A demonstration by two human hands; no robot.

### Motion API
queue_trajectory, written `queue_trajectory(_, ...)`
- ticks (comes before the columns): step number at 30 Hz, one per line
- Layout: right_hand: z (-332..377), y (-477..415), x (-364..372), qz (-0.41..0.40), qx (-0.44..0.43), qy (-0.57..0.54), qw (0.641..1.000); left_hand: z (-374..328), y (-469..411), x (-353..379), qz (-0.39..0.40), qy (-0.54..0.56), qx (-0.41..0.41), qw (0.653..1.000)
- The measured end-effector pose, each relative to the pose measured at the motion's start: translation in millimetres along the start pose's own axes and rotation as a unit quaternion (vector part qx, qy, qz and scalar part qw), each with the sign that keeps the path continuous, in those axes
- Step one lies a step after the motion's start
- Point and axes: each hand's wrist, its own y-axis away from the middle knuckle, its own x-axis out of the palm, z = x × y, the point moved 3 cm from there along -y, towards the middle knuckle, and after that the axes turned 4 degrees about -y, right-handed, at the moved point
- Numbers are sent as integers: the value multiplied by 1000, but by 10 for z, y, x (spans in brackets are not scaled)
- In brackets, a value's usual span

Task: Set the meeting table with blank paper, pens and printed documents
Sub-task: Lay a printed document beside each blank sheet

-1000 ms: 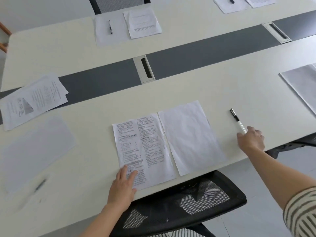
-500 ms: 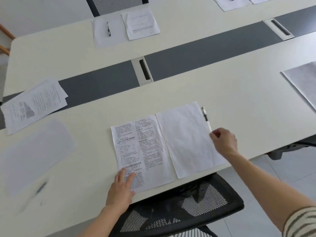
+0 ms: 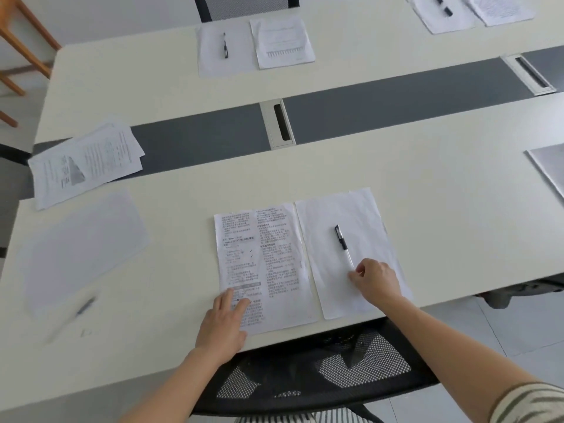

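Table (image 3: 427,184) is carrying this seat's setting near its 6 o'clock edge, and its hard, smooth top is probably letting thin things slide easily. On it the printed document (image 3: 268,248) is lying flat. The blank sheet (image 3: 363,215) is lying just beside it at its 3 o'clock, their long edges almost touching. Both are looking light and limp, the blank one faintly creased. I am judging them best shifted by flat pressure, since pinching a corner could buckle them. My left grip (image 3: 225,322) is lying released, fingers straight, pressing the document's 7 o'clock corner to the table.

The pen (image 3: 344,247) is lying on the middle of the blank sheet, black cap pointing toward 11 o'clock and clear barrel running toward 5 o'clock. It is looking light, stiff and round, so I am expecting it to roll if let go carelessly. My right grip (image 3: 378,280) is grasping it, thumb and forefinger pinching the clear end at 5 o'clock. I am judging that a sound hold, low and close to the paper.
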Motion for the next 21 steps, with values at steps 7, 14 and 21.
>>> queue_trajectory(7, 287, 321, -284, 16, -87, -15, 996, 14, 44, -236, -56, 104, -28, 993)
queue_trajectory(14, 736, 938, -411, 106, -173, -203, 958, 23, 769, -730, -152, 542, -127, 817)
queue_trajectory(21, 971, 1711, -76, 205, -211, -231, 927, 138, 2033, -460, -171, 693, -211, 668)
